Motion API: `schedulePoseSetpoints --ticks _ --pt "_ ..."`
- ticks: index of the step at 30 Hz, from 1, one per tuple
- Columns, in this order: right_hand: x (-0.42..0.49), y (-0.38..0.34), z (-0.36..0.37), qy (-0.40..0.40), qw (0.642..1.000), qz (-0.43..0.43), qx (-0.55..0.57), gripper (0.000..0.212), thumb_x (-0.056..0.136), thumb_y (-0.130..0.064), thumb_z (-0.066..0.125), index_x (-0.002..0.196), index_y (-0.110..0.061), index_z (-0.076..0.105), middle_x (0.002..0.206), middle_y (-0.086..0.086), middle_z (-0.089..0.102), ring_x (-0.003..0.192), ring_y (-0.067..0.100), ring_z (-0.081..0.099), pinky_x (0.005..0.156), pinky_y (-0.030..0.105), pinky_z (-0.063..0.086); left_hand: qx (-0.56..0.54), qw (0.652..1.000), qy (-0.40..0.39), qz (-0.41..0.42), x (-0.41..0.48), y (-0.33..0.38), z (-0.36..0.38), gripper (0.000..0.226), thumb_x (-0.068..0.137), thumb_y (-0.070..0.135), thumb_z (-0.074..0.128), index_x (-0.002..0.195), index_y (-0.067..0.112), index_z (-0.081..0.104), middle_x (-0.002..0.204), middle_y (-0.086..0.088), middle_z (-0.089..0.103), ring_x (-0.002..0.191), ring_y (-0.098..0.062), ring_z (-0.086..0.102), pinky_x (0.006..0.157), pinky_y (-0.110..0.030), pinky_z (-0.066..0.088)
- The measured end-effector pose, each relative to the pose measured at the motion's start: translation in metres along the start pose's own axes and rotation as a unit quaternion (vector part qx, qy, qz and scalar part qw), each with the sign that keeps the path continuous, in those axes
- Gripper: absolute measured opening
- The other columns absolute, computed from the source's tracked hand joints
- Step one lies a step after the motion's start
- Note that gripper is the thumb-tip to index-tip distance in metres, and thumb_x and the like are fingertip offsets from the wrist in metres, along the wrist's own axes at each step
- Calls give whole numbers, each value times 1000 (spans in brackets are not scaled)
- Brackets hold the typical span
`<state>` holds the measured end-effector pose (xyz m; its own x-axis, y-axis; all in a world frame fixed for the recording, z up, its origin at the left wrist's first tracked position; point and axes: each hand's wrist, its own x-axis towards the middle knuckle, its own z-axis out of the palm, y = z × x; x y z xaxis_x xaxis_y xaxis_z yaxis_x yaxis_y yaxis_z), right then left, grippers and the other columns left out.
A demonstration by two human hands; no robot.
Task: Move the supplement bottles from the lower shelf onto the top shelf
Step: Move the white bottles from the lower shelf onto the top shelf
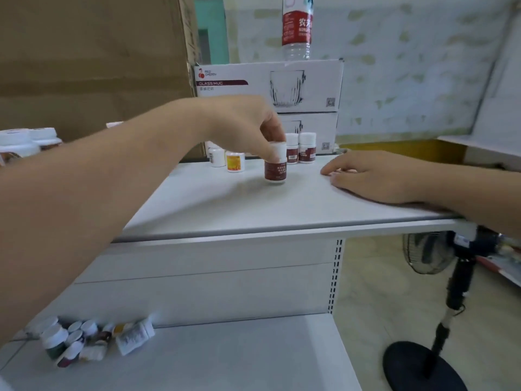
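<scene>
The red-labelled supplement bottle stands upright on the top shelf, just above the middle of the frame. The left hand reaches in from the left edge and pinches the bottle's white cap from above with curled fingertips. Just behind it, two more red-labelled bottles stand side by side, with a yellow-labelled bottle and a white bottle to their left. The right hand lies palm down on the shelf at centre right, fingers relaxed and holding nothing. In the lower left, a cluster of bottles waits on the lower shelf, some tipped over. Two stacked glass-mug boxes sit at upper centre with a water bottle on top. A standing fan occupies the lower right.
</scene>
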<state>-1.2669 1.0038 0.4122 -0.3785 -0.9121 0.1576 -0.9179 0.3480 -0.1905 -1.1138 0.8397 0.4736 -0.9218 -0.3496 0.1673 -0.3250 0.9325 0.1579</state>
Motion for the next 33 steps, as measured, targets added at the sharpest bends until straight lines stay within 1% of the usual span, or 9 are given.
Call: schedulePoseSetpoints --ticks 2,7,9,12,14,18,24,29,33 --pt "-1 4 1 -5 1000 -14 5 38 102 -31 35 136 -27 50 145 -9 45 133 10 36 97 18 22 22 1000 9 11 14 7 6 30 86 33 70 116 29 66 99 18 66 88 0 59 77 -14 44" --pt "3 9 4 -3 1000 -28 9 37 102 -28 33 134 -26 50 142 -4 47 134 13 36 106 22 18 36 998 39 16 34 5 17 30 83 30 72 112 26 64 106 7 67 95 -12 62 85 -27 50" --pt "6 11 6 -1 1000 -29 10 36 101 -30 33 133 -28 51 140 -3 48 131 15 39 109 27 20 39 997 58 21 38 1 19 30 82 30 73 111 25 66 104 8 67 91 -11 61 78 -20 47" --pt "9 12 7 -4 1000 -21 16 36 100 -32 35 132 -30 51 136 0 49 126 19 43 108 31 28 50 993 96 38 43 -4 24 31 83 29 73 113 23 68 103 10 66 87 -7 55 65 -2 34" --pt "9 12 7 -6 1000 -19 18 35 99 -33 35 130 -31 51 133 0 50 123 19 44 107 33 31 63 990 111 54 46 -6 27 30 84 29 72 114 23 69 100 13 63 87 -5 52 61 0 30" --pt "10 12 7 -6 1000 -20 20 34 99 -33 35 129 -29 52 130 -1 50 119 19 46 106 36 33 80 986 126 76 52 -8 30 32 84 31 72 114 22 70 101 12 64 91 -8 54 72 -19 36" --pt "12 14 9 -9 1000 -28 9 33 99 -35 34 127 -30 49 126 0 47 122 19 40 108 37 30 107 977 164 86 59 -14 39 35 87 35 69 119 22 69 115 5 67 103 -15 56 80 -25 37" --pt "8 8 6 -10 1000 -20 -7 33 99 -36 35 128 -31 50 129 -2 51 122 18 45 105 35 34 173 975 130 60 42 -10 32 41 90 47 60 118 18 65 113 -2 64 99 -25 58 85 -40 50" --pt "2 -7 -2 26 998 -14 -59 35 99 -37 40 131 -31 51 137 -5 52 121 16 48 101 32 38 157 986 54 3 -2 -22 5 46 90 49 58 126 22 60 112 6 64 98 -18 58 87 -32 48"
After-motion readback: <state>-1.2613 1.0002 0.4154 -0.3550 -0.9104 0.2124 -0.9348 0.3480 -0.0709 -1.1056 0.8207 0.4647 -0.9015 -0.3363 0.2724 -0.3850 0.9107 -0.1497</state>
